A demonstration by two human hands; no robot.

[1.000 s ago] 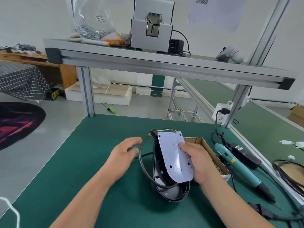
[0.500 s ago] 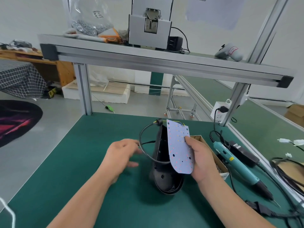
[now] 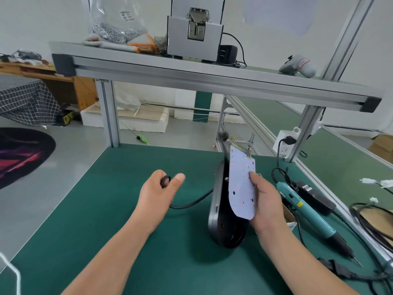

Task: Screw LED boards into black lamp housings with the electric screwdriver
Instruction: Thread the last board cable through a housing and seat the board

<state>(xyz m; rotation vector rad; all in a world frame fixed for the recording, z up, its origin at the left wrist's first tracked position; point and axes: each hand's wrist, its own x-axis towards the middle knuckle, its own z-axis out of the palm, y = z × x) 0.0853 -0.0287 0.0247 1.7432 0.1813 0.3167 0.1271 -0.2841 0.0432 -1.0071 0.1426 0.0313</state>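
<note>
Black housing (image 3: 219, 201) on edge, LED board (image 3: 241, 188) pinched in right grip (image 3: 265, 201), left grip (image 3: 157, 192) clenching cable (image 3: 191, 204)

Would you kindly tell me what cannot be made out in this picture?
Head view:
- Inside of the housing: turned edge-on and screened by the LED board.
- The cardboard box: mostly behind the right hand; contents hidden.
- The cable end above the board: blurred.
- Print on the shelf bag: too small to read.
</note>
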